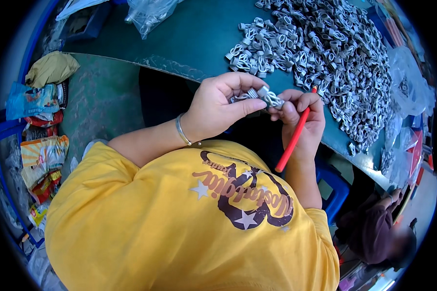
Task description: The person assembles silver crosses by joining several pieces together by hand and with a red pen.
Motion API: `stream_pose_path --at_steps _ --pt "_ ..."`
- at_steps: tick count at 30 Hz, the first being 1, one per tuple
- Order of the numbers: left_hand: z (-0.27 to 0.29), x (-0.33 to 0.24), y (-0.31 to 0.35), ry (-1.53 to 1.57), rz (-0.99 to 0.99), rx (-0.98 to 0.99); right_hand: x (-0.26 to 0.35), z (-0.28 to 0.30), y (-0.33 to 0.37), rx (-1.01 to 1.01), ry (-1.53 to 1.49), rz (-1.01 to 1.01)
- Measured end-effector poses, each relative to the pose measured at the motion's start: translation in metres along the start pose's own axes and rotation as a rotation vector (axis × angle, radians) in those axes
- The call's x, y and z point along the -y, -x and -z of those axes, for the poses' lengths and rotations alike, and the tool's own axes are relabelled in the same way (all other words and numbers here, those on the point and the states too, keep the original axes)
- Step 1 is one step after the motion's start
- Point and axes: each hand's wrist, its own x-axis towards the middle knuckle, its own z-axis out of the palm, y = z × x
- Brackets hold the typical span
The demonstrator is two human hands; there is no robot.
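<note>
So both hands are up off the table [189,34], just past its near edge. The left hand [216,104] is curled mostly closed, thumb pressed over a short row of small grey plastic clips [250,94] sitting in the fingers. The right hand [301,114] pinches the end clip [272,98] of that row with thumb and fingertips, and it's also got a red stick [294,137] tucked under the other fingers, slanting down toward the yellow shirt [179,223].

These clips look light and pretty stiff, with open loops, so I'd guess they snag on each other easily and pop out if squeezed on the rounded ends. Gripping the flat sides seems the safer bet.

Big loose heap of the same clips [325,48] covers the far right part of the table, well apart from the hands. Clear plastic bags [150,12] sit at the far edge.
</note>
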Motion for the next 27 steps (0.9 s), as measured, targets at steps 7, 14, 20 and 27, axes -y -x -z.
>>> stream_pose_path --at_steps 7,14,20,27 --pt "0.002 -0.002 0.001 -0.286 -0.287 0.025 -0.011 0.004 0.001 0.138 0.184 0.222" --pt "0.004 -0.005 0.0 0.078 0.098 0.024 -0.01 -0.001 0.0 0.059 0.38 0.598" --pt "0.007 0.001 0.001 0.338 0.371 0.146 -0.011 -0.01 0.002 0.113 0.517 0.66" --pt "0.031 0.026 0.012 0.58 0.749 0.164 -0.006 -0.001 -0.006 0.13 0.814 0.661"
